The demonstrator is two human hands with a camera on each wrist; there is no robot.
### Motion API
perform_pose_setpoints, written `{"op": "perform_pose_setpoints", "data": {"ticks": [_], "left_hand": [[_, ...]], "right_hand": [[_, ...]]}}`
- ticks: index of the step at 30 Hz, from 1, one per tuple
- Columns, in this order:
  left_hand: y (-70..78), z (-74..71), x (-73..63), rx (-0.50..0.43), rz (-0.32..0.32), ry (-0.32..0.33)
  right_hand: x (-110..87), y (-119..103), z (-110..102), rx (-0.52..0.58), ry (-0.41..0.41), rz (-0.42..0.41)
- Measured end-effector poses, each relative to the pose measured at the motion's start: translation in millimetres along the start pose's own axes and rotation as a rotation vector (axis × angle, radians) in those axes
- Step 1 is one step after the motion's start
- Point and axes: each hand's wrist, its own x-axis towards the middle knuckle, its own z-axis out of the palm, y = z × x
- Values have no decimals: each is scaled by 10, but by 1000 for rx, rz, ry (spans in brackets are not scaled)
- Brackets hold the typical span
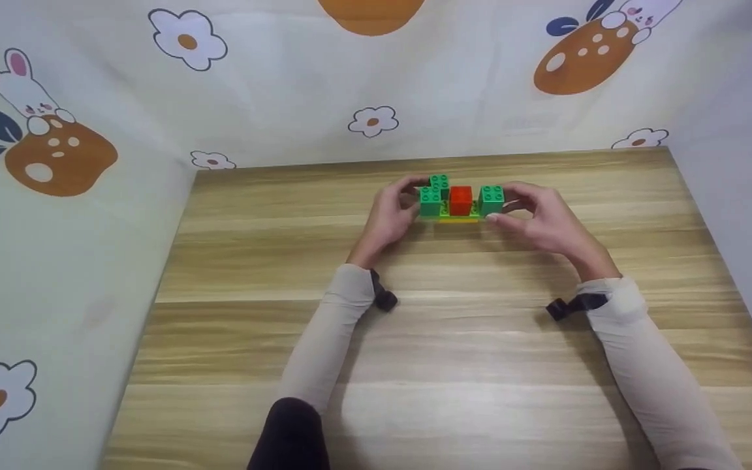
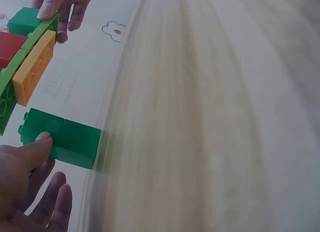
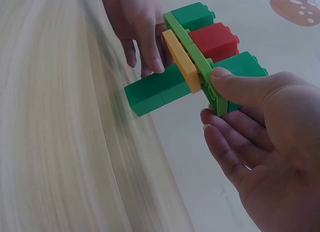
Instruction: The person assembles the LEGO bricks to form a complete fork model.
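Observation:
My left hand (image 1: 390, 212) holds a pair of stacked green bricks (image 2: 60, 137), its thumb pressed on their side. With thumb and fingers my right hand (image 1: 546, 220) pinches one end of a built assembly. The base of that assembly is light green plates (image 3: 192, 49). On top stand a green brick (image 3: 190, 17), a red brick (image 3: 215, 42) and another green brick (image 3: 240, 67) in a row, with gaps between. An orange-yellow plate (image 3: 180, 62) is fixed underneath. In the head view the stacked pair shows behind the assembly's left end.
Both hands are over the far part of a wood-grain table (image 1: 454, 365). Behind it rises a pale cloth (image 1: 284, 98) printed with flowers and rabbits, which also lines the left side. Each wrist wears a black strap-on camera, such as the left wrist camera (image 1: 385, 300).

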Motion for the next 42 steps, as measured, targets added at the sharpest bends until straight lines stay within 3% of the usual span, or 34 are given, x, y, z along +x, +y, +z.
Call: {"op": "perform_pose_setpoints", "data": {"ticks": [8,14,27,36,42], "left_hand": [[-7,-69,-100,9,85,-13],[-14,-143,-250,-14,104,-51],[50,-173,-570,-11,57,-111],[87,-34,-645,21,23,-139],[113,-77,-679,-56,7,-103]], "right_hand": [[11,-8,-21,-17,31,-24],[4,-49,-31,-6,52,-25],[-12,-154,99,31,45,-149],[-57,-229,134,20,33,-167],[-56,-238,128,0,24,-163]]}}
